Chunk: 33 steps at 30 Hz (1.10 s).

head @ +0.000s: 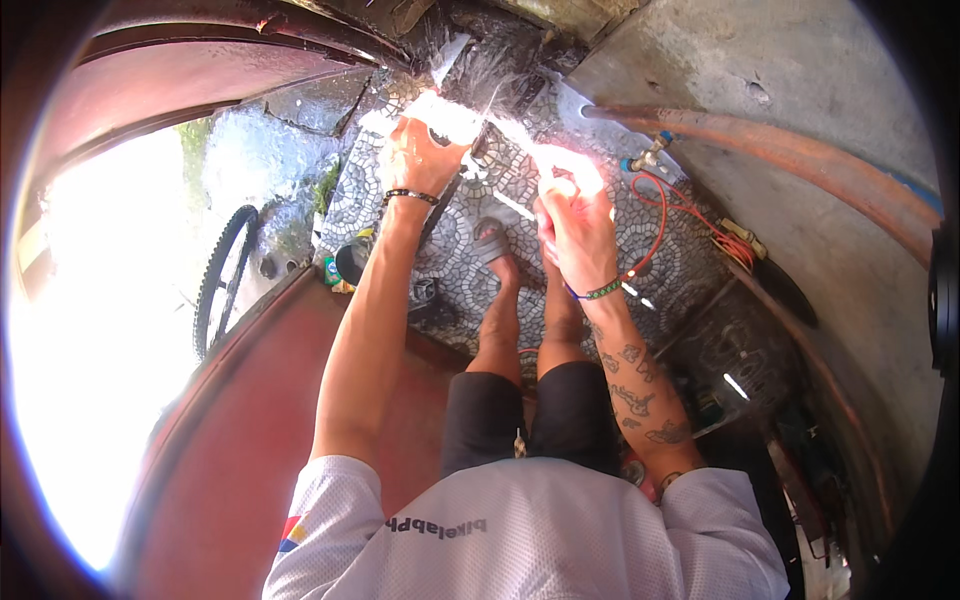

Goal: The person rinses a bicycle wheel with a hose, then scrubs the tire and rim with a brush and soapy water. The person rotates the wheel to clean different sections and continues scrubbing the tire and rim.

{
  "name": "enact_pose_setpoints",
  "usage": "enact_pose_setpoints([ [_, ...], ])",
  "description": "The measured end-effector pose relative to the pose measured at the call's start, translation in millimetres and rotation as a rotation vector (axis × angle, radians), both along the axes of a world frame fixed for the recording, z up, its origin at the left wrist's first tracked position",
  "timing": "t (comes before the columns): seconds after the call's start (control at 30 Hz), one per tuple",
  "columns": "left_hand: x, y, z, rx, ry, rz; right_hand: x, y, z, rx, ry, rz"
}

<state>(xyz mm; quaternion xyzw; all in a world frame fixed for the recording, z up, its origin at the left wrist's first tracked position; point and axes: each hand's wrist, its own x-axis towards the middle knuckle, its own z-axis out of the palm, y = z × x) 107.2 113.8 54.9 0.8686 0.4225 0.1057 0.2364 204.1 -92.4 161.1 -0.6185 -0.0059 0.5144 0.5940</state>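
Strong glare washes out the space around and between my hands. My left hand (426,156), with a dark beaded bracelet (411,196) at the wrist, reaches up and curls at the edge of this glare. What it holds cannot be made out. Under it slants a dark bar (442,204), its ends partly hidden. To the right, my right hand (576,225) has its fingers bent, their tips lost in the brightness; whether something thin sits in them is unclear. A green woven bracelet (604,289) rings that wrist. An orange hose (663,225) passes close behind it.
The hose leads to a brass valve fitting (651,156) by the concrete wall (750,82). A rusty pipe (780,150) runs along that wall. A bicycle wheel (225,277) stands left, beyond a red panel (262,420). My sandalled foot (492,244) rests on pebble-patterned flooring (469,300) near a dark container (349,259).
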Motion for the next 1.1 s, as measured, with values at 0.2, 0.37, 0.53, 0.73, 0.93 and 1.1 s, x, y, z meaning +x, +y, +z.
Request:
enact_pose_setpoints([
  [0.2, 12.5, -1.3, 7.7, -0.121, 0.056, 0.045, 7.0, -1.4, 4.4, 0.040, 0.009, -0.058],
  [0.37, 15.4, -0.7, 12.1, -0.027, 0.023, 0.026, 13.9, -1.0, 3.2, 0.166, 0.044, -0.044],
  [0.53, 10.7, 0.5, 8.3, -0.064, 0.063, 0.061, 17.8, -1.4, -0.6, 0.034, 0.193, -0.323],
  [0.73, 8.3, -3.7, 6.5, -0.014, 0.052, 0.045, 16.6, -2.9, -2.0, 0.087, 0.101, -0.219],
  [0.93, 4.9, -5.9, 9.1, -0.031, 0.090, 0.061, 23.2, -2.7, 0.6, 0.127, 0.084, -0.249],
  [1.1, -10.1, -7.2, 7.9, 0.013, 0.031, 0.051, 39.0, 2.1, 1.2, 0.122, -0.075, -0.251],
])
